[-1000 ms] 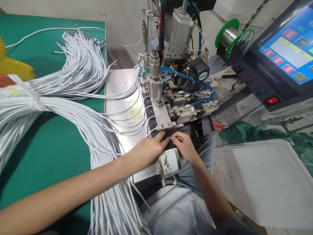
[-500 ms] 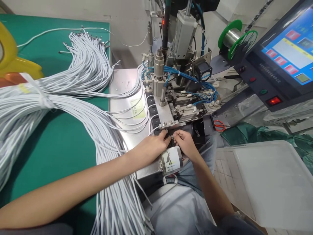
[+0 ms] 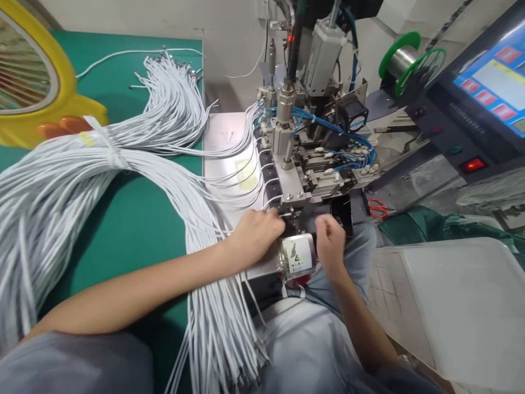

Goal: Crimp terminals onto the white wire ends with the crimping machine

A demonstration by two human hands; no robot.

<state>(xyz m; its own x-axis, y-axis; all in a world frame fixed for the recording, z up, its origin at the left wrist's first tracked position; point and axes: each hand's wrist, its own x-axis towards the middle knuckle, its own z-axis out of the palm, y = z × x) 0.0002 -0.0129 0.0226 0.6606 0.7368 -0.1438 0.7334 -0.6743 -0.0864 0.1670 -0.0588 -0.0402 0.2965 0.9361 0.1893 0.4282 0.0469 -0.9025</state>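
Note:
My left hand (image 3: 258, 234) has its fingers curled at the front end of the machine's black fixture strip (image 3: 270, 180), close to a white cable end; what it grips is hidden. To the right, my right hand (image 3: 330, 241) is closed, and anything inside it is too small to make out. Between the hands sits a clear container with a white label (image 3: 298, 254). Several white cables loop into the strip beside the metal machine (image 3: 285, 142). A large tied bundle of white cables (image 3: 156, 169) lies to the left, partly under my left forearm.
A yellow-framed object (image 3: 65, 71) stands on the green mat (image 3: 139, 219) at the left. At the right are a control screen (image 3: 500, 82), a green wire spool (image 3: 400, 63), red-handled scissors (image 3: 377, 208) and a pale plastic lid (image 3: 463, 306).
My hands have moved apart, the right one away to the right and closed, the left one slightly back from the cable fixture. The whole view has shifted to the right.

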